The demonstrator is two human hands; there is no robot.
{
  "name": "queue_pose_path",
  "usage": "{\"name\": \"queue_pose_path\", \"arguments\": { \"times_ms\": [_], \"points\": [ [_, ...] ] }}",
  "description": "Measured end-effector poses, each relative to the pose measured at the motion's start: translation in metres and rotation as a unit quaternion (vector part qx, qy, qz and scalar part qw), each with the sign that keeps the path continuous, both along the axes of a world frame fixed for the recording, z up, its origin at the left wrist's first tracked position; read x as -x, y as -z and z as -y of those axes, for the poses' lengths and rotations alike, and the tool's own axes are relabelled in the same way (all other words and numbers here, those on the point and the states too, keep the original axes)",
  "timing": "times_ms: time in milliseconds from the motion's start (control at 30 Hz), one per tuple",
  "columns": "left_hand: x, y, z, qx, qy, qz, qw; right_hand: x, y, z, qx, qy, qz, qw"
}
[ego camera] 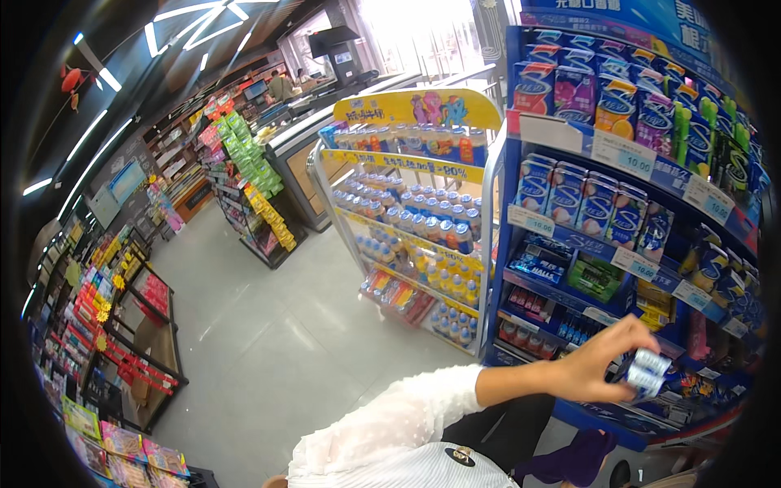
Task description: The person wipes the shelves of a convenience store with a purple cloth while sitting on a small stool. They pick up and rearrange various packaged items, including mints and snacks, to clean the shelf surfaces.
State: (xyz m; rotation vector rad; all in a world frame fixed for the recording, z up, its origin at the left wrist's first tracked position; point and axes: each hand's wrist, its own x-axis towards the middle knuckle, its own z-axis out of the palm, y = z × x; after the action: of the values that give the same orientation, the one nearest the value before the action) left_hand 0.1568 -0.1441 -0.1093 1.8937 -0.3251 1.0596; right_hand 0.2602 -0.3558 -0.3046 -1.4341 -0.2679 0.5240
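Note:
My left hand (601,366) reaches across to the right from a white sleeve. Between its thumb and fingers it grips a small blue-and-white pack (648,372), blurred, its kind not clear. The hand is in front of the lower shelves of a blue candy rack (497,293). Above it stand a row of blue-and-white mint tins (567,192), blue Halls packs (540,262) and green packs (595,277). Bagged candies (616,107) fill the top shelf over price tags. My right hand is out of view.
A wire display (314,177) of small bottled drinks adjoins the rack. Farther off are a snack stand (262,226), a checkout counter (305,128) and a person (280,87). Shelves of packaged goods (110,317) line the left. A purple garment (567,460) shows near the rack's foot.

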Motion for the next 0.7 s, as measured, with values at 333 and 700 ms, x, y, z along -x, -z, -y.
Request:
{"name": "queue_pose_path", "arguments": {
  "times_ms": [333,700],
  "points": [
    [0.05,0.105,0.059,-0.043,-0.162,-0.173,0.971,0.038,-0.067,-0.052,-0.078,-0.126,0.208,0.967],
    [0.077,0.086,0.049,0.038,-0.108,-0.285,0.952,0.03,-0.059,-0.039,-0.108,-0.131,-0.085,0.982]
  ]
}}
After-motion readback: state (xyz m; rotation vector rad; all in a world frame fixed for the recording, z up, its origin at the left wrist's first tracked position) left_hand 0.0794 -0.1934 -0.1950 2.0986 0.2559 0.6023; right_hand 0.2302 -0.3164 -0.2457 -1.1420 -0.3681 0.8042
